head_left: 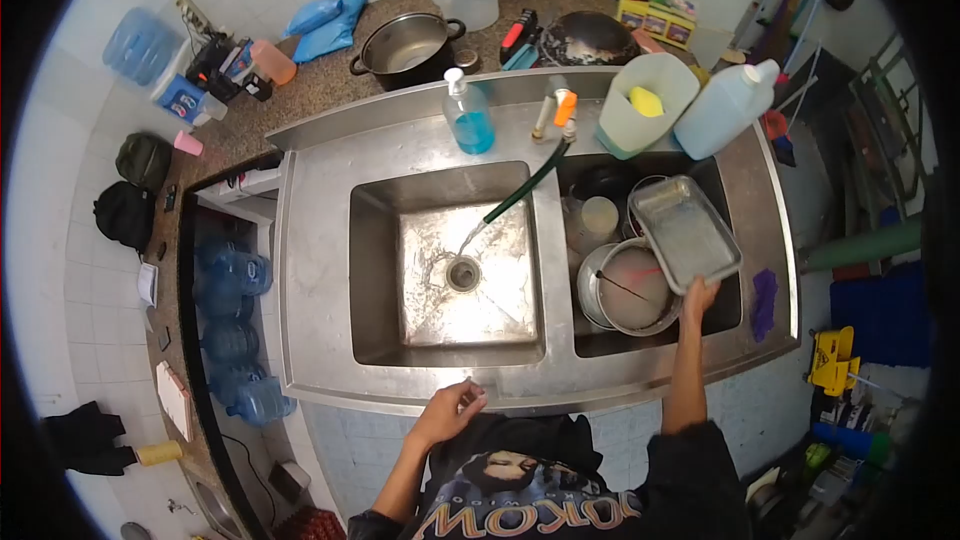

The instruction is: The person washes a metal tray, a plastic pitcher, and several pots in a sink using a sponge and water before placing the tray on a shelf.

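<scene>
Evidently, steadiness mattered most for the person at the steel sink (pixel 318 270): a broad metal tray (pixel 688 225) held by one corner could easily twist, so a deep grip on its rim, with the other hand brought over in support, looked like the safest way to manage it.

Nearest the dark shirt (pixel 590 460), the left hand (pixel 450 412) hung by the sink's front edge with nothing in it, fingers loosely curled; whether it brushed the steel, I could not tell. A little farther in, the right hand (pixel 698 297) grasped the tray's near corner.

That tray slanted over the right basin (pixel 600 343), beside and partly above a metal pot (pixel 648 331) of cloudy water and other dishes. I could not make out whether it rested on any of them; raising it clear before turning it would, I judged, spare the pot a knock. A purple cloth (pixel 764 292) lay just right of the basin. In the left basin (pixel 374 280), a thin stream ran from a green hose (pixel 528 188) toward the drain (pixel 463 274).

Beyond stood a pump bottle (pixel 470 128) of blue liquid, the orange-handled tap (pixel 566 105) and a pale blue jug (pixel 718 118). Farthest back, the speckled tabletop (pixel 335 62) carried a two-handled pot (pixel 408 42) and a blackened pan (pixel 590 38).
</scene>
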